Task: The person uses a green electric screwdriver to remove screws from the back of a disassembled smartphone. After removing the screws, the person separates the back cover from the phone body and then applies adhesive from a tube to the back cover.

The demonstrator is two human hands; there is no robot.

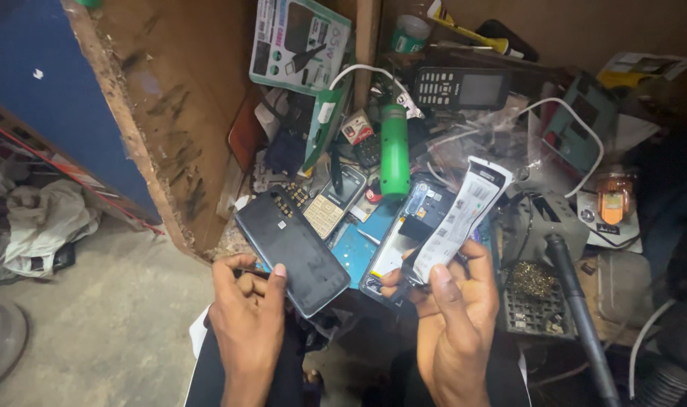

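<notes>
My left hand [247,305] grips the near end of a dark grey smartphone [290,249], its flat face up and tilted toward the bench. My right hand [452,301] holds an opened phone body [411,226] with its circuit board showing, and pinches a black-and-white printed strip [461,215] that bends upward over it. Both hands hover just in front of the cluttered bench edge, a short gap between them.
A green cylinder [394,147] lies behind the phones, near a keypad phone [332,203] and a black keypad phone [460,88] farther back. A soldering stand with brass wool [532,283] sits right. White cables, a boxed package [298,41], a wooden panel and concrete floor at left.
</notes>
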